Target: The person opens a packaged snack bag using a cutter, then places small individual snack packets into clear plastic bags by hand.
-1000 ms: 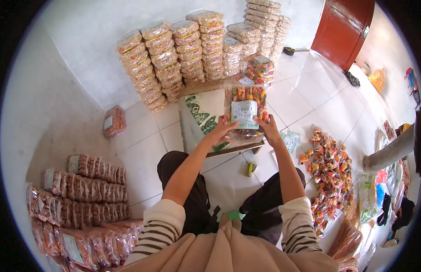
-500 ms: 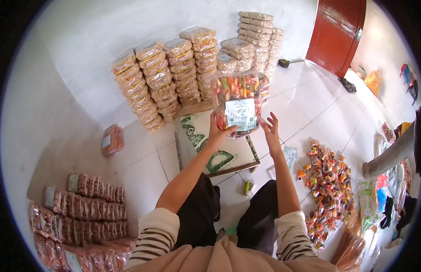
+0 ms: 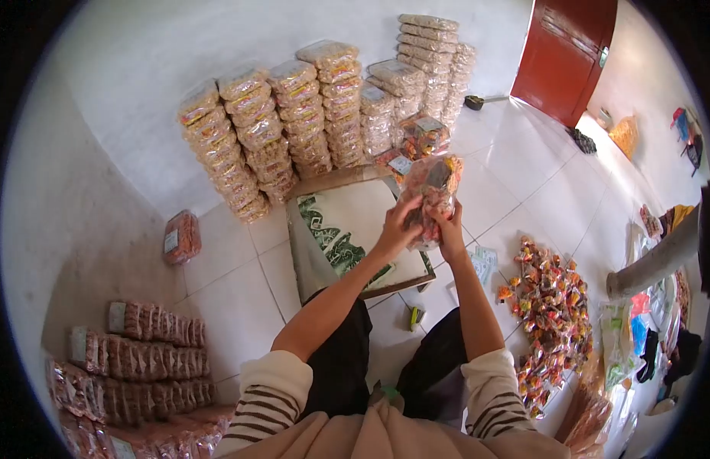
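A clear plastic bag of wrapped candies (image 3: pixel 433 182) is held up in front of me, over the right side of a low table (image 3: pixel 347 229) with a white and green top. My left hand (image 3: pixel 401 226) grips the bag's lower left side, fingers bent against the plastic. On the lower right side, my right hand (image 3: pixel 448 229) is closed on the same bag. The bag's labelled face is not visible now. Just behind it, similar filled packs (image 3: pixel 424 138) lie stacked on the floor.
Tall stacks of snack packs (image 3: pixel 263 122) line the back wall. Reddish-brown packs (image 3: pixel 152 352) stand in rows at lower left, with a single pack (image 3: pixel 182 237) by the wall. Loose wrapped candies (image 3: pixel 550 314) are heaped on the right. A small green-yellow object (image 3: pixel 415 317) lies near my feet.
The candy bag has turned so its label no longer faces me, and it has moved slightly right and down. My right hand, open beside it before, now grips it.
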Demonstrator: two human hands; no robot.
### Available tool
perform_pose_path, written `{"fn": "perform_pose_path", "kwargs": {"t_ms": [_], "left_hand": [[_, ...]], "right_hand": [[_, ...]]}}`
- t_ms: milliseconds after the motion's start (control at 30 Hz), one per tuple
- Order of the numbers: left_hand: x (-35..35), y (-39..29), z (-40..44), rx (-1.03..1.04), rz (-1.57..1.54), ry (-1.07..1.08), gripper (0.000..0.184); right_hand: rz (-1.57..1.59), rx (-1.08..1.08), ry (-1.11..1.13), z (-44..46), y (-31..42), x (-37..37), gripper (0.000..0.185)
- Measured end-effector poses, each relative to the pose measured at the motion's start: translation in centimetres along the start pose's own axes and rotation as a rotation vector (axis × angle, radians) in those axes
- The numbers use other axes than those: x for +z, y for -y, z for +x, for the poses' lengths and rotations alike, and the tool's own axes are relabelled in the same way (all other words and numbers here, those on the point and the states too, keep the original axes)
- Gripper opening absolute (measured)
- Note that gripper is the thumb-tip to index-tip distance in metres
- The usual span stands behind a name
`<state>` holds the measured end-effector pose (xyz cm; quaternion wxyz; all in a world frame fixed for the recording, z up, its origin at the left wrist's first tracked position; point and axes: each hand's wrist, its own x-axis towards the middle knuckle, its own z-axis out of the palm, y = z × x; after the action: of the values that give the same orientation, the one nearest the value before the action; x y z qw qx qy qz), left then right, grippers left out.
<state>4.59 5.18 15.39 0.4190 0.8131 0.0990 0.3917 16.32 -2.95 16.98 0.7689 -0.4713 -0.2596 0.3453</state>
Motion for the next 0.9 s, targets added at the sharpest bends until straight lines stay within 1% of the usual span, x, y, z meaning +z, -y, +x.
{"fn": "perform_pose_path", "kwargs": {"t_ms": [67,100,133,200,233,267,333,367,400,467,500,533,600,633,700,733,767,800,867,900], "left_hand": [[-1.1,-2.3,0.4,-0.316,-0.558,-0.006,0.053],[-1.0,-2.4,0.4,-0.19,-0.448,-0.017,0.045],[-0.8,-2.4,0.3,-0.187,-0.453,-0.005,0.045],[-0.1,-3.3,0.6,-0.375,-0.513,-0.01,0.045],[0.5,-4.1,1.0,-0.443,-0.537,0.072,0.06],[1.4,-4.9,1.2,-0.44,-0.535,0.077,0.06],[3.4,-5.4,2.1,-0.642,-0.7,0.035,0.078],[4.2,-4.8,2.9,-0.739,-0.767,-0.086,0.078],[4.7,-3.0,3.9,-0.735,-0.758,-0.08,0.078],[5.9,1.6,6.1,-0.697,-0.962,-0.191,0.058],[6.7,2.6,7.4,-0.709,-0.956,-0.409,0.042],[6.4,4.2,8.4,-0.717,-0.954,-0.409,0.042],[5.6,8.5,10.3,-0.835,-0.982,-0.29,0.04],[6.2,12.2,11.4,-0.897,-1.023,-0.412,0.033],[6.8,20.7,13.2,-0.905,-1.139,-0.479,0.03],[6.7,22.0,14.3,-0.952,-1.16,-0.479,0.031],[6.6,23.1,15.5,-1.0,-1.18,-0.48,0.032],[7.0,22.0,16.9,-0.963,-1.219,-0.639,0.034],[6.9,25.9,18.6,-0.929,-1.251,-0.819,0.035],[5.8,27.9,19.1,-0.928,-1.222,-0.643,0.034]], "right_hand": [[0.118,0.053,0.064,-0.6,1.7,-0.5,0.076],[0.102,0.078,0.066,-1.3,2.9,-0.6,0.071],[0.102,0.071,0.055,-1.8,3.3,-1.0,0.071],[-0.097,-0.058,0.099,-2.5,4.0,-1.8,0.069],[-0.344,-0.153,0.084,-2.7,4.1,-2.1,0.069],[-0.341,-0.156,0.08,-2.9,4.2,-2.6,0.069],[-0.591,-0.04,0.202,-3.3,5.9,-2.4,0.068],[-0.824,-0.33,0.218,0.5,1.2,-5.3,0.061],[-0.816,-0.338,0.212,1.2,1.1,-5.6,0.061],[-1.534,-0.723,0.145,2.2,1.1,-5.3,0.054],[-1.309,-0.289,0.182,2.5,3.0,-3.9,0.041],[-1.307,-0.281,0.183,4.8,2.1,-4.8,0.041],[-1.143,-0.342,0.218,10.8,-0.8,-8.1,0.033],[-0.988,-0.412,0.126,14.3,-2.3,-9.5,0.029],[-0.744,-0.04,-0.023,19.5,-5.5,-12.7,0.049],[-0.595,0.147,-0.081,20.8,-5.7,-12.1,0.059],[-0.484,0.463,-0.015,21.9,-5.1,-12.3,0.072],[-0.482,0.494,-0.018,23.3,-6.9,-12.7,0.072],[0.007,0.592,0.135,27.3,-9.9,-13.5,0.071],[0.117,0.584,0.192,29.1,-10.9,-13.6,0.068]]}}
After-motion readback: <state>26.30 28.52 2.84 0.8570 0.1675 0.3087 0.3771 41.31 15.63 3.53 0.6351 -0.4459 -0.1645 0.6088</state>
